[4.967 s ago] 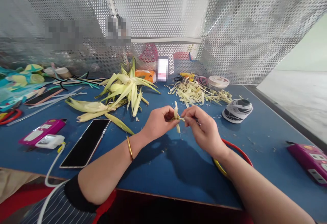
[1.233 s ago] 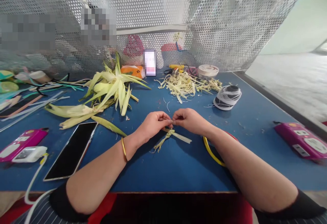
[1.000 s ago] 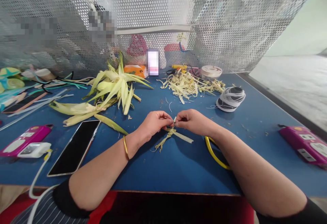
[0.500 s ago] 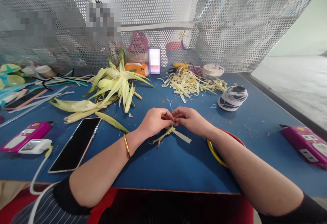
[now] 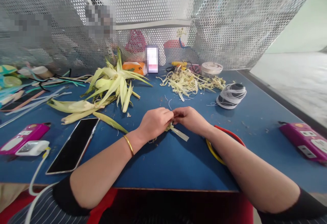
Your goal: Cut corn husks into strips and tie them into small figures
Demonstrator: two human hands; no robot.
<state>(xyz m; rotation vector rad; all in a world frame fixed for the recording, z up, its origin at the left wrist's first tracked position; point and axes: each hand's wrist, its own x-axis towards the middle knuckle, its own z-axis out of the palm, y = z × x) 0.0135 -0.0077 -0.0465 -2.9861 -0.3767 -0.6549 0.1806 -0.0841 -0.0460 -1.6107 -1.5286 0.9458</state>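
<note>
So you've got both hands pulled in close over the middle of the blue table, knuckles up, fingertips meeting. Your left hand has its fingers curled over and bunched against the other one, and your right hand has thumb and fingers drawn together in a pinchy shape. What exactly is between those fingertips is covered up, so I can't tell whether either one really has a grip. The little husk piece is right under them: a pale flat strip sticks out below your right fingers, while the rest of it is mostly hidden behind your left hand. Can't tell if it's lying on the table or lifted a bit. Beyond your left hand is the big heap of corn husks, and the shredded husk pile sits past your right hand, with the thread spool off to the right of that. Your phone lies flat near your left forearm, beside a purple power strip with a white charger. Near your right forearm there's a red-and-yellow loop, partly under the arm.
</note>
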